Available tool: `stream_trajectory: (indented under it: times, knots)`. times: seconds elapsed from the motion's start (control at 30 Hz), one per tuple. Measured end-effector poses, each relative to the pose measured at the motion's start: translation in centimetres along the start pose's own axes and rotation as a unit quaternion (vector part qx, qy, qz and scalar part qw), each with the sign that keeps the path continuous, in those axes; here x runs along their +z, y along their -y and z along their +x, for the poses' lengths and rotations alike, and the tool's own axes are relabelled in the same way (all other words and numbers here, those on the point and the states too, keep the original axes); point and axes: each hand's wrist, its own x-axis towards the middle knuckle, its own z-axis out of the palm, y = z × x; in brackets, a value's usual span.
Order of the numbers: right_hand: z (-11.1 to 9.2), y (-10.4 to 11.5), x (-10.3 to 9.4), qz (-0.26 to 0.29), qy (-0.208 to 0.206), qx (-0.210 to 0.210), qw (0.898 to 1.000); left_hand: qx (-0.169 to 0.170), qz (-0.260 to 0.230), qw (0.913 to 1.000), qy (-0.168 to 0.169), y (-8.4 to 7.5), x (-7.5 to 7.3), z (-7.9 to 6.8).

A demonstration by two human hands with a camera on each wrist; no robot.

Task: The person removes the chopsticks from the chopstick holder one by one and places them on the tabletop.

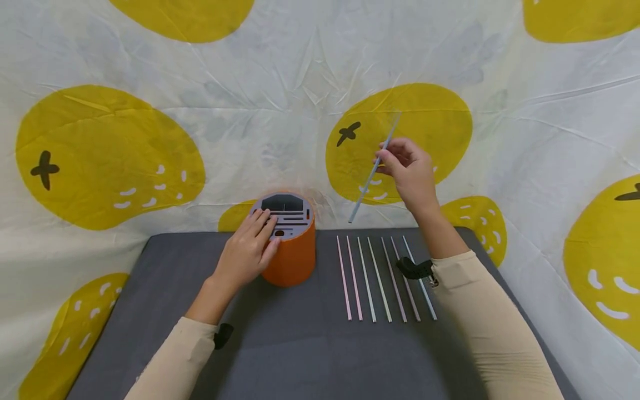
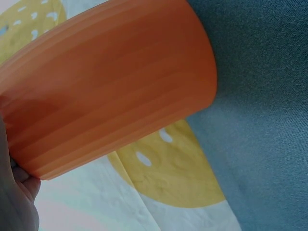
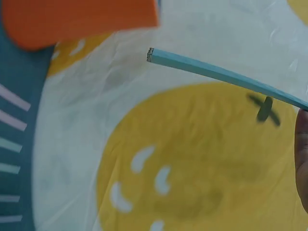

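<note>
In the head view my right hand (image 1: 412, 169) holds a thin light-blue stick (image 1: 369, 180) up in the air, pinched between thumb and fingers. The stick slants, with its lower end toward the holder. Its squared-off end shows large in the right wrist view, where the blue stick (image 3: 211, 72) runs to my thumb (image 3: 301, 159). My left hand (image 1: 247, 244) rests on an orange cylindrical holder (image 1: 290, 261), fingers laid over its grey slotted top (image 1: 292, 222) and thumb at the rim. The left wrist view shows the holder's ribbed orange side (image 2: 110, 82).
Several thin sticks lie side by side on the dark grey table (image 1: 310, 355), right of the holder: pink sticks (image 1: 344, 278), pale sticks (image 1: 367, 278) and a blue stick (image 1: 425, 289). The right forearm partly covers them. A white cloth with yellow fruit shapes (image 1: 280, 111) hangs behind.
</note>
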Motion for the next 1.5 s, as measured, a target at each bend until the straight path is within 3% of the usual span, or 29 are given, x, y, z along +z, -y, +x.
stream_trajectory:
  times: [0.33, 0.6, 0.73, 1.07, 1.2, 1.37, 1.5]
  knots:
    - [-1.4, -3.1, -5.6, -0.08, -0.021, 0.03, 0.996, -0.003, 0.006, 1.0, 0.006, 0.2, -0.4, 0.1]
    - [-2.9, -5.6, -9.5, -0.16, -0.003, 0.084, 0.983, -0.01, 0.008, 0.9998, 0.018, 0.2, -0.5, 0.1]
    - [-3.8, -6.9, -11.3, -0.211, 0.008, 0.117, 0.971, -0.011, 0.009, 0.9998, 0.016, 0.2, -0.5, 0.0]
    - [-6.4, -10.3, -16.1, -0.339, 0.053, 0.168, 0.924, -0.007, 0.009, 0.9998, 0.014, 0.1, -0.6, 0.0]
    - [-7.4, -11.4, -17.7, -0.38, 0.072, 0.197, 0.901, -0.007, 0.007, 0.9999, 0.013, 0.0, -0.6, -0.1]
    - [-8.4, -12.9, -18.7, -0.376, 0.108, 0.232, 0.89, -0.008, 0.009, 0.9999, 0.012, 0.1, -0.6, -0.2]
    - [-9.1, -14.4, -19.1, -0.39, 0.132, 0.252, 0.876, -0.007, 0.01, 0.9999, 0.009, 0.1, -0.7, -0.2]
